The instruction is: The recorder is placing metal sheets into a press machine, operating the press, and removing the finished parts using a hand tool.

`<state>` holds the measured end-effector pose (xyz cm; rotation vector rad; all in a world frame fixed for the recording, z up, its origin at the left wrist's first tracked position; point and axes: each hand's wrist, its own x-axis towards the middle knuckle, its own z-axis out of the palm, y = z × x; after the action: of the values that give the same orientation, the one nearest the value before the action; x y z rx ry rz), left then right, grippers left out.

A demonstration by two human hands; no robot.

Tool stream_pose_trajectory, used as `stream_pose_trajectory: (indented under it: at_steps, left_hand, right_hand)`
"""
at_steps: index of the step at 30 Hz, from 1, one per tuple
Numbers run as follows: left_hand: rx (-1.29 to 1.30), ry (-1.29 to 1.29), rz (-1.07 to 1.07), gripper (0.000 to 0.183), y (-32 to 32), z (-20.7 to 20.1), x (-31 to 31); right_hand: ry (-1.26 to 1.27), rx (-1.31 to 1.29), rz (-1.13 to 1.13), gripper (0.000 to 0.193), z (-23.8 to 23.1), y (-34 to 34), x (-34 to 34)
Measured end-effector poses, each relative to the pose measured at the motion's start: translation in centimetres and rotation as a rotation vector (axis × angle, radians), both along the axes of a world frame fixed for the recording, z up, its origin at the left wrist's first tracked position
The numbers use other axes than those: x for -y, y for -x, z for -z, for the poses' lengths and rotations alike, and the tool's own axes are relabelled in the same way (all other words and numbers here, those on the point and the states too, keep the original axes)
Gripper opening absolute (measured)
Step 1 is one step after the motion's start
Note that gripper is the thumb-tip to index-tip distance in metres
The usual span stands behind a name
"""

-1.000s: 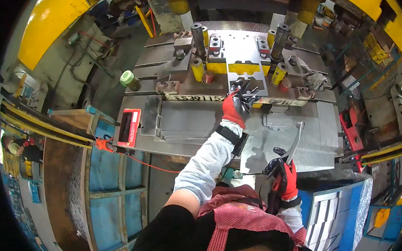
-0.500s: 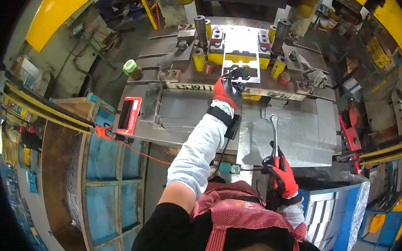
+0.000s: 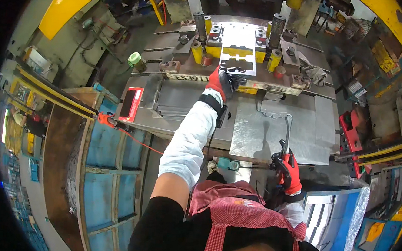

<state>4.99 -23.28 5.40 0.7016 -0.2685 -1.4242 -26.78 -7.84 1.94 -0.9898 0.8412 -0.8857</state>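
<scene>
My left hand point(image 3: 220, 82), in a red and black glove with a white sleeve, reaches forward and grips the near edge of a flat cut-out metal sheet point(image 3: 238, 58) lying on the press die point(image 3: 241, 79). My right hand point(image 3: 289, 170), also gloved, stays close to my body and holds a long metal hook tool point(image 3: 287, 131) that points up over a steel plate point(image 3: 275, 130) on the press table.
Yellow guide posts point(image 3: 197, 52) and dark pillars point(image 3: 276, 28) stand around the die. A stack of sheet blanks point(image 3: 174, 109) and a red control box point(image 3: 130, 104) lie at the left. Blue bins point(image 3: 109, 165) sit lower left, a red fixture point(image 3: 352, 131) at the right.
My left hand has reached further forward onto the die and taken the sheet's edge. My right hand with the hook tool has dropped back toward my body.
</scene>
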Motion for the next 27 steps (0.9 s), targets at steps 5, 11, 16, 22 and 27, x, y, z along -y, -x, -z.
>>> stream_pose_trajectory:
  at_steps: [5, 11, 16, 22, 27]
  left_hand:
    - [0.045, 0.191, -0.111, 0.049, -0.8, 2.1, 1.5]
    - [-0.146, 0.069, -0.127, 0.054, -1.0, 3.4, 3.3]
    - [0.009, 0.077, -0.296, 0.05, -0.5, 3.8, 3.7]
    - [0.082, 0.155, -0.371, 0.019, 0.3, 2.4, 1.8]
    - [0.17, 0.095, -0.224, 0.027, -3.5, 4.1, 3.9]
  right_hand:
    - [0.07, -0.089, -0.04, 0.051, 1.6, 1.0, 1.1]
    - [-0.108, 0.12, 0.096, 0.046, 2.9, 0.8, 2.8]
    - [-0.088, 0.001, 0.238, 0.026, 11.5, 2.7, 6.2]
    - [-0.038, 0.332, 0.212, 0.017, 13.7, 2.2, 7.1]
    - [-0.074, 0.101, 0.26, 0.022, 15.2, 2.0, 7.7]
